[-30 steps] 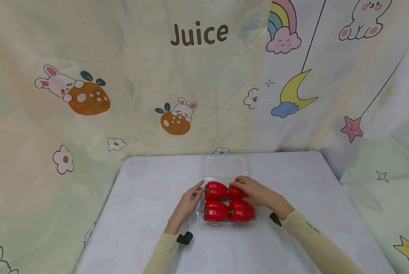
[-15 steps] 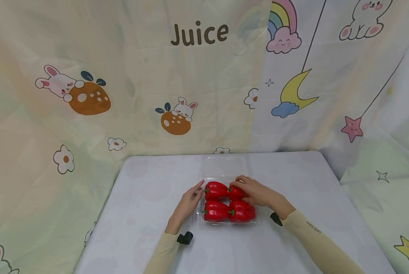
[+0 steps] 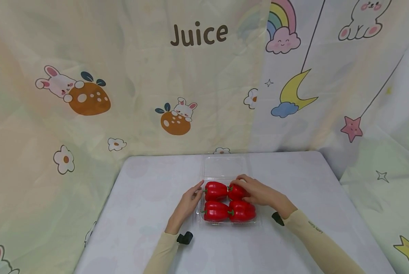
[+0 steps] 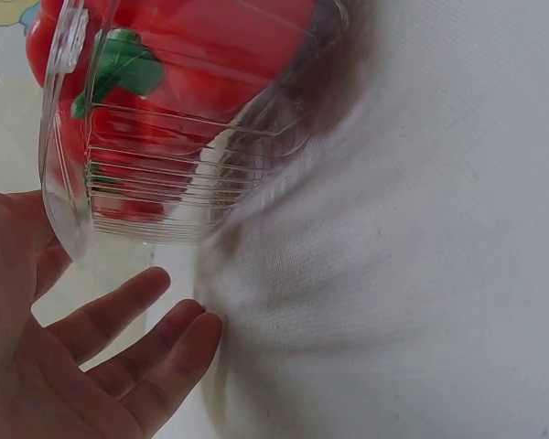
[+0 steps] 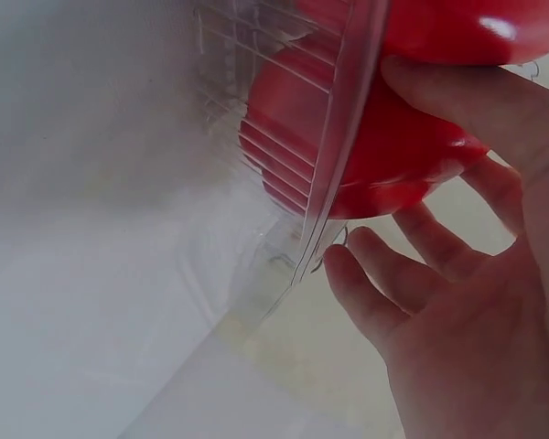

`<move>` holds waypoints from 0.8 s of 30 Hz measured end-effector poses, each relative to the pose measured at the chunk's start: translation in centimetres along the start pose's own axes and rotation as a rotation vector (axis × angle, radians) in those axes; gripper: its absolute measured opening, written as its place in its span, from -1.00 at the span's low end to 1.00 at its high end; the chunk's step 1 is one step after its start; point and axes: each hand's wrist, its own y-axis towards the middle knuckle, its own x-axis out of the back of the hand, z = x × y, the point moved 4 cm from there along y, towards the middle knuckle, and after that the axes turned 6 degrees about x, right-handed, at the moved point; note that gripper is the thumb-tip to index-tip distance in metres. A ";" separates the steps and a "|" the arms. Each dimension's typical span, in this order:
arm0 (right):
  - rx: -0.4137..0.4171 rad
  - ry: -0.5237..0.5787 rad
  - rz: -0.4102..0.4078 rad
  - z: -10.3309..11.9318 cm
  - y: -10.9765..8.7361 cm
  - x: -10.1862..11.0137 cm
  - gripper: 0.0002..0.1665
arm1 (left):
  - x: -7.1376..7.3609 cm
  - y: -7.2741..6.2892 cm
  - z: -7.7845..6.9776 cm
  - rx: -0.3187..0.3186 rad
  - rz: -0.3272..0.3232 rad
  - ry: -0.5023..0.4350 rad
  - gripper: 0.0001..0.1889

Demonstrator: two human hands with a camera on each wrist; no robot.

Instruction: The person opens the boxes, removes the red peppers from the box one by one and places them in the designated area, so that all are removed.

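Note:
Red bell peppers with green stems lie in a clear plastic clamshell box (image 3: 199, 217), two at the back and two in front. My right hand (image 3: 259, 192) holds the back right pepper (image 3: 237, 192), thumb on its near side and fingers around its far side. In the right wrist view, that pepper (image 5: 393, 160) sits partly above the box rim, between thumb and fingers. My left hand (image 3: 188, 203) is at the box's left side, fingers extended. The left wrist view shows its fingers (image 4: 128, 302) spread beside the ribbed clear wall (image 4: 156, 187).
The box's clear lid (image 3: 225, 167) is folded back toward the table's far edge. A pale cloth covers the table (image 3: 149, 190). Behind it hangs a printed curtain (image 3: 136, 76) with cartoon rabbits. Each wrist carries a small black device, such as the one on the left (image 3: 185, 238).
My right hand has shifted very slightly to the right, and the back right pepper with it. My left hand and the box look unchanged.

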 end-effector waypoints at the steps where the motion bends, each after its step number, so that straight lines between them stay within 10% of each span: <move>1: 0.002 0.002 -0.001 0.0 0.0 0.0 -0.18 | 0.0 0.0 0.0 -0.001 -0.001 0.000 -0.48; 24: 0.023 -0.002 -0.019 0.2 -0.2 0.5 -0.19 | -0.1 -0.1 0.1 -0.002 -0.006 -0.007 -0.48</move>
